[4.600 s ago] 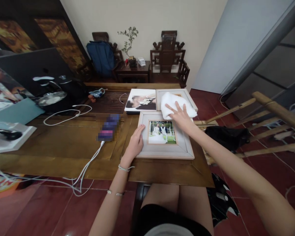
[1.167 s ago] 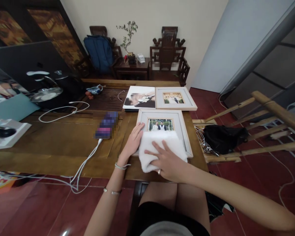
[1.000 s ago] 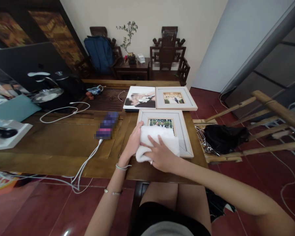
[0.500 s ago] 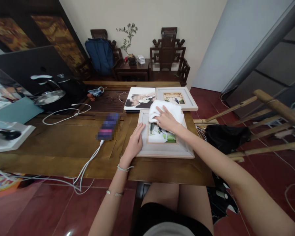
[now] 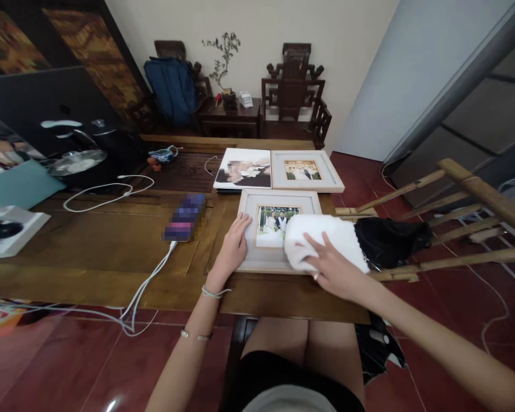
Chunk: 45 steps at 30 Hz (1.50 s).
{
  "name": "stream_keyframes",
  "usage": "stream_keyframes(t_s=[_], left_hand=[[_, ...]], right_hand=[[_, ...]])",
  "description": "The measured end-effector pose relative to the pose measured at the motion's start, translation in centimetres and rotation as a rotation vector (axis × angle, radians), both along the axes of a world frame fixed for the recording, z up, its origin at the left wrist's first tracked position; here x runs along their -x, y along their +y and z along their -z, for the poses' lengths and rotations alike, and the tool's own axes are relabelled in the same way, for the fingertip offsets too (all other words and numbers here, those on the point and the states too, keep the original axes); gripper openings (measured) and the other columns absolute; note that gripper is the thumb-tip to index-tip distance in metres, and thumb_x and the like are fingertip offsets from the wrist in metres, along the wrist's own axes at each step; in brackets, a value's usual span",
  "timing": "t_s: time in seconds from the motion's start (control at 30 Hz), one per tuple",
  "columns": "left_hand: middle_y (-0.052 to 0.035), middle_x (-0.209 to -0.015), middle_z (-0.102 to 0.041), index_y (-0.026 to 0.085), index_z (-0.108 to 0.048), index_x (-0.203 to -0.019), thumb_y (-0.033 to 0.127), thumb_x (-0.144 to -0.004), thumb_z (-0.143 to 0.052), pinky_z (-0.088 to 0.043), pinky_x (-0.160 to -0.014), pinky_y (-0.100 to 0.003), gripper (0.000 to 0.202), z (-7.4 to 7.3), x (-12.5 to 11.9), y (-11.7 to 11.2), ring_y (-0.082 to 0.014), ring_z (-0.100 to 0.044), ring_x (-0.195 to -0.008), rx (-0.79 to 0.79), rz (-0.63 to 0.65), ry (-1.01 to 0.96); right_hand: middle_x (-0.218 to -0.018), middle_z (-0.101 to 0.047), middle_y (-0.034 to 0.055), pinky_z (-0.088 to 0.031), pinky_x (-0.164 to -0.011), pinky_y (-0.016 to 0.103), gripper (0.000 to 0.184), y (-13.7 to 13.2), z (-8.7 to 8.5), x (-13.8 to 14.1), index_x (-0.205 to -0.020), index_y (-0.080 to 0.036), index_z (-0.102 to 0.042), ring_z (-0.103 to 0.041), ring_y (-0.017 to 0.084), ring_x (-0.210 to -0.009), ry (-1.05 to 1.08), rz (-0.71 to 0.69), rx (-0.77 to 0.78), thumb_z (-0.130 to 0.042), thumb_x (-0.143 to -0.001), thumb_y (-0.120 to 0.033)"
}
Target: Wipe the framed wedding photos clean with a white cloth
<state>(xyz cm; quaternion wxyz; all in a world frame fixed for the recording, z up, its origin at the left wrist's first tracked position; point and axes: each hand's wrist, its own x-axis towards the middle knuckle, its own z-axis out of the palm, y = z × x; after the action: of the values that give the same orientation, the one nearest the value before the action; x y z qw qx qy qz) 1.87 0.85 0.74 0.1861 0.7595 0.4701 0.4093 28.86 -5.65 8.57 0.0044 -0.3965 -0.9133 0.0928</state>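
Observation:
A pale framed photo (image 5: 269, 201) lies flat near the front edge of the wooden table (image 5: 103, 246). My left hand (image 5: 233, 248) rests open on the frame's left side, fingers flat against it. My right hand (image 5: 331, 269) presses a white cloth (image 5: 326, 240) onto the frame's lower right corner, fingers spread over the cloth. The cloth covers that corner and hangs past the frame's right edge.
Behind the frame lie a second framed photo (image 5: 305, 170) and a photo album (image 5: 244, 169). A blurred device (image 5: 184, 216) with a white cable (image 5: 148, 289) sits to the left. A kettle (image 5: 75, 163) stands far left. A wooden chair (image 5: 446, 229) with a black bag (image 5: 390, 237) stands right.
My right hand has swept the cloth from the frame's top edge down to its lower right corner. My left hand has stayed on the frame's left side.

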Motion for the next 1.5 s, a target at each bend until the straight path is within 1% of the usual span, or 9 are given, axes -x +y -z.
stream_keyframes(t_s=[0.1, 0.2, 0.33, 0.5, 0.63, 0.77, 1.0, 1.13, 1.5], left_hand=[[-0.0115, -0.14, -0.049, 0.016, -0.051, -0.131, 0.009, -0.09, -0.033, -0.028, -0.115, -0.047, 0.046, 0.0, 0.0, -0.1, -0.0216, -0.033, -0.139, 0.01, -0.001, 0.003], [-0.0119, -0.141, -0.048, 0.016, -0.05, -0.132, 0.011, -0.091, -0.033, -0.027, -0.115, -0.048, 0.045, 0.0, 0.2, -0.1, -0.0212, -0.031, -0.139, 0.008, 0.013, 0.022], [-0.012, -0.142, -0.047, 0.017, -0.049, -0.132, 0.01, -0.091, -0.033, -0.028, -0.114, -0.048, 0.045, 0.1, 0.4, 0.0, -0.0212, -0.029, -0.14, 0.005, 0.035, 0.04], [-0.0126, -0.14, -0.05, 0.016, -0.053, -0.128, 0.009, -0.089, -0.033, -0.028, -0.114, -0.049, 0.044, 0.1, 0.4, 0.2, -0.0216, -0.03, -0.14, -0.009, 0.04, 0.032], [-0.0125, -0.138, -0.051, 0.016, -0.054, -0.126, 0.008, -0.089, -0.033, -0.03, -0.114, -0.049, 0.043, 0.2, 0.3, 0.2, -0.0216, -0.031, -0.139, -0.018, 0.034, 0.031], [-0.0142, -0.137, -0.052, 0.014, -0.054, -0.125, 0.007, -0.089, -0.033, -0.03, -0.113, -0.05, 0.043, 0.2, 0.3, 0.2, -0.022, -0.032, -0.139, -0.028, 0.027, 0.038], [-0.014, -0.138, -0.051, 0.013, -0.051, -0.129, 0.006, -0.088, -0.031, -0.03, -0.114, -0.048, 0.046, 0.2, 0.1, 0.0, -0.0212, -0.031, -0.139, -0.024, 0.007, 0.071], [-0.0148, -0.142, -0.047, 0.012, -0.049, -0.132, 0.01, -0.091, -0.032, -0.028, -0.115, -0.049, 0.044, 0.3, 0.2, 0.0, -0.0228, -0.028, -0.141, -0.01, 0.014, 0.149], [-0.0129, -0.142, -0.046, 0.016, -0.05, -0.132, 0.015, -0.093, -0.034, -0.031, -0.112, -0.051, 0.043, 0.2, 0.4, 0.2, -0.0237, -0.028, -0.141, -0.003, 0.044, 0.176]], right_hand=[[-0.146, -0.041, 0.0074, -0.015, -0.111, 0.064, 0.044, -3.1, 0.1, 2.2, -0.113, -0.018, -0.063, -0.015, 0.029, -0.142, 0.084, -0.068, 0.043, -0.047, -0.074, -0.004], [-0.146, -0.04, 0.009, -0.017, -0.109, 0.066, 0.044, -2.6, 0.6, 4.1, -0.116, -0.018, -0.062, -0.015, 0.031, -0.142, 0.086, -0.117, 0.052, -0.05, -0.075, -0.006], [-0.138, -0.05, 0.0136, -0.021, -0.108, 0.064, 0.045, 3.2, 1.3, 4.2, -0.12, -0.017, -0.06, -0.025, 0.03, -0.139, 0.012, -0.05, -0.037, -0.052, -0.077, -0.005], [-0.146, -0.041, 0.0105, -0.016, -0.106, 0.07, 0.046, 11.8, 1.3, 1.7, -0.119, -0.018, -0.061, -0.022, 0.034, -0.139, -0.099, -0.033, -0.228, -0.053, -0.077, -0.002], [-0.148, -0.037, 0.0069, -0.017, -0.102, 0.074, 0.049, 14.0, 1.3, 1.4, -0.123, -0.019, -0.059, -0.013, 0.041, -0.14, -0.137, 0.028, -0.28, -0.052, -0.078, -0.003], [-0.147, -0.04, 0.0053, -0.02, -0.103, 0.071, 0.045, 10.8, 1.6, 2.3, -0.122, -0.021, -0.06, -0.016, 0.04, -0.139, -0.099, -0.006, -0.17, -0.05, -0.081, -0.008], [-0.144, -0.045, 0.0084, -0.028, -0.107, 0.06, 0.043, -0.1, 0.0, 3.6, -0.116, -0.017, -0.062, -0.028, 0.035, -0.137, 0.048, -0.107, 0.028, -0.051, -0.076, -0.005], [-0.147, -0.039, 0.0066, -0.028, -0.107, 0.061, 0.045, -1.4, -0.1, 4.2, -0.117, -0.018, -0.061, -0.024, 0.035, -0.138, 0.069, -0.166, 0.042, -0.052, -0.074, -0.004], [-0.15, -0.035, 0.0084, -0.02, -0.102, 0.074, 0.043, 13.8, 1.9, 2.9, -0.12, -0.016, -0.059, -0.018, 0.043, -0.138, -0.093, 0.051, -0.324, -0.051, -0.08, -0.004]])
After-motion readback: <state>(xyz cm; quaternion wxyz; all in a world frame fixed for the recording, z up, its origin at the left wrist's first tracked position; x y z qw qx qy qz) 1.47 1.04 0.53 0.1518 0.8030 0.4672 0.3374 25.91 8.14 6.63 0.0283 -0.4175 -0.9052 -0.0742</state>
